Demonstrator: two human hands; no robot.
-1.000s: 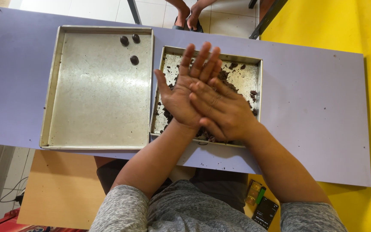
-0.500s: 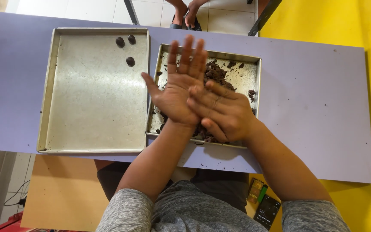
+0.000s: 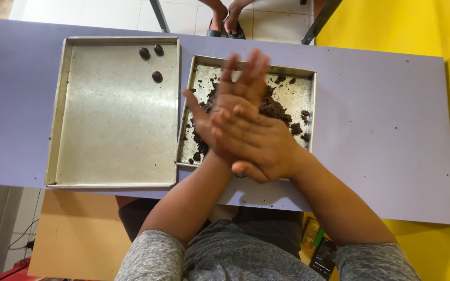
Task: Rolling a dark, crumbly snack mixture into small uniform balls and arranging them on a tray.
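currently the left hand (image 3: 230, 104) and right hand (image 3: 259, 143) are pressing palm to palm above the smaller tray (image 3: 308, 78). right hand is lying across the left, fingers flat and together; left fingers are pointing far, slightly spread, tips blurred. whatever is sitting between the palms is hidden; cannot tell whether anything is being held there.

dark crumbly mixture (image 3: 277, 109) is lying in the smaller tray, clumped toward the middle and right, with loose crumbs scattered on the tray floor. the hands are covering much of the tray's near half, so the amount beneath is not readable.

larger tray (image 3: 110, 135) is sitting just left of the smaller one, edges nearly touching. three dark balls (image 3: 152, 60) are resting in its far right corner, two side by side, one slightly nearer.

both trays are resting on the purple table (image 3: 381, 130). a few crumbs are lying on the table near the smaller tray's near edge.

at the far edge, another person's feet (image 3: 225, 21) are showing, cut off by the frame. grey sleeves are showing at the near edge.
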